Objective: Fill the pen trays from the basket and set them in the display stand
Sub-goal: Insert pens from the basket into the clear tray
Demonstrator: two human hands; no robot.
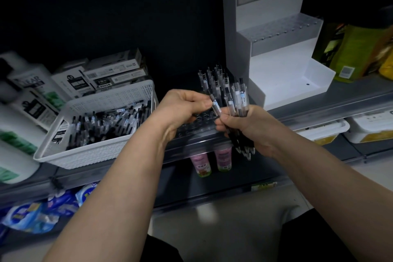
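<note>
A white perforated basket point(119, 95) on the shelf at the left holds several black-and-clear pens point(106, 125). A clear pen tray point(197, 126) with rows of holes lies on the shelf between my hands, and several pens point(214, 80) stand upright in its far rows. My right hand point(248, 127) grips a bundle of pens point(240, 100), tips pointing down. My left hand point(182, 106) pinches a single pen point(215, 105) between thumb and fingers, just above the tray. The white stepped display stand point(282, 66) rises at the back right, with another clear tray point(285, 30) on its upper step.
Pen boxes point(114, 72) are stacked behind the basket, with white bottles point(27, 100) at the far left. Green and yellow packets point(357, 53) stand right of the stand. The lower shelf holds pink cups point(212, 159), blue packs point(42, 212) and white tubs point(331, 132).
</note>
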